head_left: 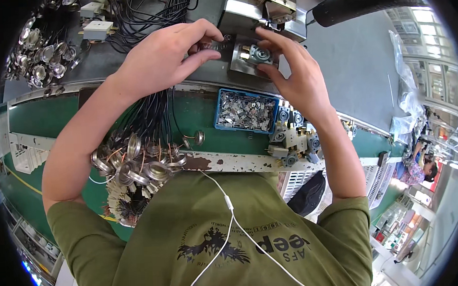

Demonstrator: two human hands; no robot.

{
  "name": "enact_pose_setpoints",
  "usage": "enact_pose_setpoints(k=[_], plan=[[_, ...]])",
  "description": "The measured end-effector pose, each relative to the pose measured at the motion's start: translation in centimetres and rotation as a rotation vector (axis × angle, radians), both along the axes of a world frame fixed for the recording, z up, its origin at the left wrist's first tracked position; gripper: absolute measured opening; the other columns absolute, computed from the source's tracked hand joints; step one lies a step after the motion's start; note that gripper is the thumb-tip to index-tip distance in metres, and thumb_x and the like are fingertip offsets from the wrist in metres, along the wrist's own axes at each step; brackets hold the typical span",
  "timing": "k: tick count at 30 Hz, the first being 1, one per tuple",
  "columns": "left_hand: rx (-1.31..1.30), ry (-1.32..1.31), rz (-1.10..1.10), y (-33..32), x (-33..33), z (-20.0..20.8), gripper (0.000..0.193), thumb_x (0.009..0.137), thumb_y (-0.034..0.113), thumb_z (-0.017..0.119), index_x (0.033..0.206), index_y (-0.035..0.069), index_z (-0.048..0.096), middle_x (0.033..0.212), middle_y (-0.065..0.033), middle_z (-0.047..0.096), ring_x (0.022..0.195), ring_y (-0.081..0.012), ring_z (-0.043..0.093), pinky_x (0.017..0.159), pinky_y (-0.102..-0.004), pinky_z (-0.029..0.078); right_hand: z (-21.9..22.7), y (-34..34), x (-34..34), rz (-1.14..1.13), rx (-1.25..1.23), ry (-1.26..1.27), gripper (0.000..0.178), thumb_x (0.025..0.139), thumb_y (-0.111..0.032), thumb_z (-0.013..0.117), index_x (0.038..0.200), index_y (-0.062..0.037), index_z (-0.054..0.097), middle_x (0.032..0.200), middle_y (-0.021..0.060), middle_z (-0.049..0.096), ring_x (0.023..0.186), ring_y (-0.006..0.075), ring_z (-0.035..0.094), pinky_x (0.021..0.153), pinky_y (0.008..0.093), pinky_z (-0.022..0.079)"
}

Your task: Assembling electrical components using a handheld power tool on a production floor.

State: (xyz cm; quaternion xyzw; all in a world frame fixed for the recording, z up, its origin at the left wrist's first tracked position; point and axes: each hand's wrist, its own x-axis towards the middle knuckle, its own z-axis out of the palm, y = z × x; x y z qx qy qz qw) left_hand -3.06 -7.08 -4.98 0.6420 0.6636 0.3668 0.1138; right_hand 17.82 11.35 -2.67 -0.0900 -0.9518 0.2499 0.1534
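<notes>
My left hand [166, 53] is over the bench with its fingers curled. Small coiled springs [210, 46] show between its thumb and fingers. To the right, my right hand [300, 71] is open, thumb and forefinger spread around a small switch-like part with a round metal centre [260, 54]. Its thumb is at the part's near edge; whether it touches is hard to tell. That part sits on a metal block [243, 66], and a small ring-shaped piece [227, 38] lies between the hands. The right hand's other fingers are partly hidden.
Behind the block stands a metal fixture [279, 10], with a dark tube [366, 4] to its right. A blue tray [218, 113] holds small metal pieces. Several similar parts [293, 140] are piled beside it. Black cables [147, 19] and round metal discs on wires [133, 165] lie left.
</notes>
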Motion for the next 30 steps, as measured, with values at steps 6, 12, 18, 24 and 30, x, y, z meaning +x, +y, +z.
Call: enact_pose_setpoints(k=[6,12,18,24,30], plan=[[0.042,-0.025,0.002,-0.1,0.0,0.2,0.026,0.093,0.012,0.075,0.115,0.005,0.065,0.091,-0.0059,0.065,0.077,-0.0148,0.062,0.067,-0.0286,0.049,-1.7,0.8,0.0,0.104,0.097,0.118,0.032,0.082,0.001,0.078,0.112,-0.0107,0.074,0.117,0.0073,0.072,0.106,0.0277,0.068,0.091,0.0382,0.055],[-0.1,-0.297,0.117,-0.6,-0.6,5.6,0.022,0.099,0.009,0.069,0.12,0.004,0.063,0.089,-0.0037,0.07,0.075,-0.0099,0.065,0.069,-0.0255,0.051,1.5,0.2,0.8,0.094,0.227,0.093,0.033,0.084,0.002,0.075,0.115,-0.0093,0.074,0.128,0.0111,0.066,0.1,0.0273,0.068,0.086,0.0356,0.056],[-0.104,-0.246,0.153,-1.7,-1.3,6.8,0.02,0.098,0.006,0.069,0.116,0.0,0.064,0.084,-0.0034,0.068,0.074,-0.0065,0.062,0.067,-0.023,0.049,1.1,1.5,0.8,0.134,0.09,-0.109,0.041,0.089,-0.008,0.076,0.129,-0.0097,0.068,0.128,0.0107,0.068,0.086,0.0244,0.07,0.071,0.0326,0.056],[-0.151,-0.204,0.172,-2.0,-1.1,7.3,0.022,0.097,0.006,0.069,0.117,-0.001,0.064,0.084,-0.0027,0.066,0.073,-0.0061,0.059,0.066,-0.0231,0.048,-0.4,-0.8,-0.7,-0.043,0.248,0.024,0.025,0.086,-0.026,0.079,0.106,-0.0132,0.07,0.092,0.0028,0.069,0.073,0.0257,0.068,0.065,0.0374,0.055],[-0.158,-0.168,0.174,-1.7,-0.7,7.5,0.024,0.097,0.006,0.07,0.12,0.001,0.064,0.084,-0.0032,0.064,0.071,-0.0068,0.057,0.065,-0.0234,0.047,-1.3,-0.2,0.0,-0.074,0.322,0.083,0.028,0.085,-0.021,0.081,0.11,-0.0132,0.073,0.1,0.0021,0.072,0.083,0.0218,0.07,0.072,0.0344,0.056]])
